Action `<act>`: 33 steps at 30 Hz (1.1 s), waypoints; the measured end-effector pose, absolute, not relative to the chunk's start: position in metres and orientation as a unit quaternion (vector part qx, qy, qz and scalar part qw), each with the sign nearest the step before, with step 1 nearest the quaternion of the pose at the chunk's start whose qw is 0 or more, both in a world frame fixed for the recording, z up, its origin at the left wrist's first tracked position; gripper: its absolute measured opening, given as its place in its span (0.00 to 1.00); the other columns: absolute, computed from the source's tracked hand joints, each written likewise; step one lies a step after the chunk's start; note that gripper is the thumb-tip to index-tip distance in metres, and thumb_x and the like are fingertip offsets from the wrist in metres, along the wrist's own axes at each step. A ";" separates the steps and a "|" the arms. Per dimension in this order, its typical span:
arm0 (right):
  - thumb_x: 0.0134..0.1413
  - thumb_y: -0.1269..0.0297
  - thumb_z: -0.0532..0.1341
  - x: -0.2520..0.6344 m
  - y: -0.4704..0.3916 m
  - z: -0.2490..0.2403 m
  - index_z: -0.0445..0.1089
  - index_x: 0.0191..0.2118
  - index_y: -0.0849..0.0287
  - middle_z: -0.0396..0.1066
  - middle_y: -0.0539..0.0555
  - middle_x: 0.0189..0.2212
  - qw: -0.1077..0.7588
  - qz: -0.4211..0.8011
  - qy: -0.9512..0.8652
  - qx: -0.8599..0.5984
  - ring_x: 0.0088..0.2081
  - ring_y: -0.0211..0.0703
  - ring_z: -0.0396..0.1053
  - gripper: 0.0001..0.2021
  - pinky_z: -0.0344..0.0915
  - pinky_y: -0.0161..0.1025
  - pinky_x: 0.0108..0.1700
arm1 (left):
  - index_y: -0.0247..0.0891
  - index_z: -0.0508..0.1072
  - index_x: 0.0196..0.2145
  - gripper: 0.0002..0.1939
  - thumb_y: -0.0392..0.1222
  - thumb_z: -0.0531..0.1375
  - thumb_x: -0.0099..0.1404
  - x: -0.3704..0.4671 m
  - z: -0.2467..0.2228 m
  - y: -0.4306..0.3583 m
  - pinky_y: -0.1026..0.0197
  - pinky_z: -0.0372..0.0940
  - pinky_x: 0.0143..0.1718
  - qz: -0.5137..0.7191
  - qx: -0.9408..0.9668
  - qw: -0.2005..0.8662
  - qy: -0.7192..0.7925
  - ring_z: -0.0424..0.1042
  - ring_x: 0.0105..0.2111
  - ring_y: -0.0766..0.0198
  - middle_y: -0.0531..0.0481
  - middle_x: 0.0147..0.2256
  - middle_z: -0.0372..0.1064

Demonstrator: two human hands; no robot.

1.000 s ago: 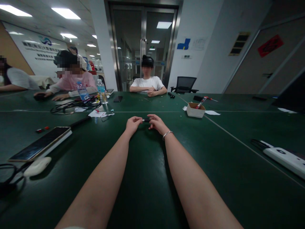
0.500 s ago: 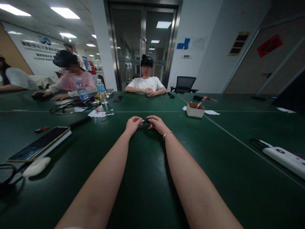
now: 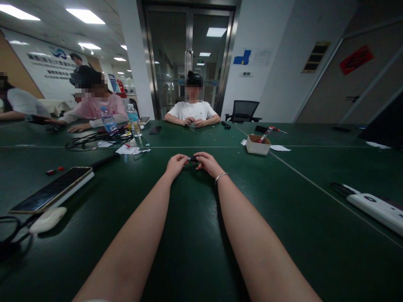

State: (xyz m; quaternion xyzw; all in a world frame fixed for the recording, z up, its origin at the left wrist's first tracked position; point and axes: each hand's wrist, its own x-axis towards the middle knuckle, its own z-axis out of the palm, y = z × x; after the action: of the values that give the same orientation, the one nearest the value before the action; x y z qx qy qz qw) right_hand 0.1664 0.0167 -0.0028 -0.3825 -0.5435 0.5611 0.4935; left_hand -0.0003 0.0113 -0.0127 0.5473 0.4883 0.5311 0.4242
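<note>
Both my arms stretch forward over the dark green table (image 3: 189, 235). My left hand (image 3: 175, 164) pinches the silvery end of a small black object (image 3: 193, 159) between thumb and fingertips. On the other side my right hand (image 3: 208, 163) grips its black body with thumb and forefinger, the remaining fingers curled beneath. The object lies roughly level between the two hands, just above the tabletop. It is too small to tell its exact kind, and fingertips cover both its ends. A silver bangle (image 3: 221, 178) circles my right wrist.
To the left lie a phone (image 3: 52, 189), a white rounded item (image 3: 48, 220) and black cables (image 3: 94, 138) by two bottles (image 3: 134, 121). A small box (image 3: 258, 145) with tools and a white power strip (image 3: 378, 207) are on the right. People sit across the table.
My hands and the small black object stay almost still. Across the table, the person in white has raised and parted their hands. The person in pink has lifted a dark item at the left.
</note>
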 end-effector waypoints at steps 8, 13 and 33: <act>0.53 0.75 0.56 0.165 0.016 -0.002 0.68 0.36 0.62 0.71 0.48 0.23 0.499 0.565 -0.532 -0.385 0.13 0.27 0.61 0.06 0.70 0.31 0.22 | 0.37 0.72 0.35 0.11 0.44 0.61 0.54 -0.001 -0.015 0.011 0.65 0.62 0.29 0.524 0.588 0.400 0.469 0.71 0.28 0.66 0.51 0.25 0.70; 0.54 0.76 0.56 0.166 0.015 -0.001 0.68 0.37 0.63 0.72 0.49 0.22 0.499 0.570 -0.529 -0.382 0.14 0.27 0.62 0.06 0.70 0.31 0.23 | 0.36 0.73 0.38 0.13 0.42 0.62 0.54 -0.001 -0.014 0.010 0.62 0.63 0.32 0.512 0.597 0.392 0.478 0.71 0.29 0.64 0.50 0.26 0.71; 0.54 0.75 0.56 0.166 0.017 -0.003 0.69 0.37 0.63 0.71 0.48 0.20 0.502 0.569 -0.522 -0.390 0.14 0.28 0.62 0.06 0.71 0.32 0.25 | 0.38 0.74 0.36 0.11 0.42 0.61 0.55 -0.003 -0.021 0.016 0.60 0.65 0.36 0.507 0.624 0.337 0.489 0.70 0.31 0.63 0.47 0.31 0.72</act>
State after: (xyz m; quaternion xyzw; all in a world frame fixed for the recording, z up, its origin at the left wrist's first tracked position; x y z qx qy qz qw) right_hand 0.1661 0.0173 -0.0035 -0.3897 -0.5223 0.5690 0.5017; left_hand -0.0032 0.0159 -0.0212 0.6244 0.4891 0.5074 0.3368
